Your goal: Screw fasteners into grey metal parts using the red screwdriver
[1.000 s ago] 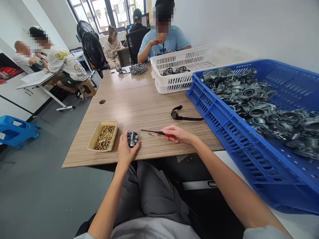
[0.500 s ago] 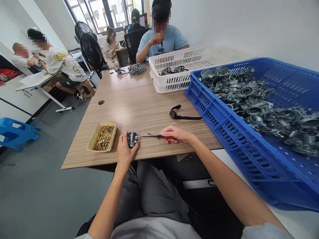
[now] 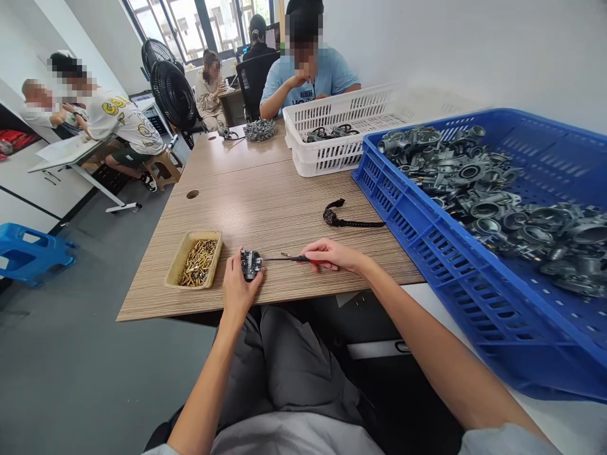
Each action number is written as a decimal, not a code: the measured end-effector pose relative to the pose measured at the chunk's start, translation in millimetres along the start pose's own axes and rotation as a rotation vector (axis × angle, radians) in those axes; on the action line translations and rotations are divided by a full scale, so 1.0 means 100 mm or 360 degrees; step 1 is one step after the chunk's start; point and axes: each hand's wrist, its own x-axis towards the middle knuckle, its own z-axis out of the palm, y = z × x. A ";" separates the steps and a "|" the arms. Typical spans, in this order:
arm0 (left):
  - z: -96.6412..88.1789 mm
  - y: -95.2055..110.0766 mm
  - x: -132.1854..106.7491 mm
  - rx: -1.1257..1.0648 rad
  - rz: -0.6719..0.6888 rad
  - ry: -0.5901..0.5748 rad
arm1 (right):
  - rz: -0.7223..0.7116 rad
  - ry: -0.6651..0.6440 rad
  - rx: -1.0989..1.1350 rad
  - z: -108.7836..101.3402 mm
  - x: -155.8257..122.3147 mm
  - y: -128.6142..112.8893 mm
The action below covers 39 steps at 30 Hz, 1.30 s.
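On the table's near part, my left hand (image 3: 241, 284) is closed around a small grey metal carburetor (image 3: 251, 264), fingers on its far side and thumb on the near side. My right hand (image 3: 329, 256) grips the red and black handle of a screwdriver (image 3: 300, 258). Its thin shaft points left, and the tip meets the carburetor's right side. Just beyond the shaft lies a small brass piece (image 3: 286, 254). To the left of my left hand stands a cream tray (image 3: 170, 273) holding many small brass parts (image 3: 198, 262).
A black wristwatch (image 3: 331, 217) lies beyond my right hand. The blue crate (image 3: 412, 234) of carburetors stands at the right, with a white basket (image 3: 303, 158) behind it. Across the table sits a person in a light blue shirt (image 3: 332, 69). A blue stool (image 3: 28, 246) is on the floor.
Both my hands, the carburetor and the screwdriver stay in nearly the same place. The screwdriver handle looks slightly turned in my right fingers. The person across has lowered their head a little.
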 end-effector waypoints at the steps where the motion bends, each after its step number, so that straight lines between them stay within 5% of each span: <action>1: 0.00 0.00 0.00 0.0002 0.0000 0.0000 | 0.0000 0.0022 0.0008 0.00 0.01 0.02; 16: 0.01 -0.01 0.00 0.0036 -0.0032 0.0061 | -0.0019 0.0125 0.0288 0.05 -0.03 -0.06; 27: 0.03 -0.06 0.01 0.0050 -0.0031 0.0105 | -0.0007 0.0554 0.0078 0.18 0.07 0.02; 39: 0.02 -0.03 0.01 0.0054 -0.0042 0.0091 | -0.0114 0.0580 0.0313 0.18 0.06 0.00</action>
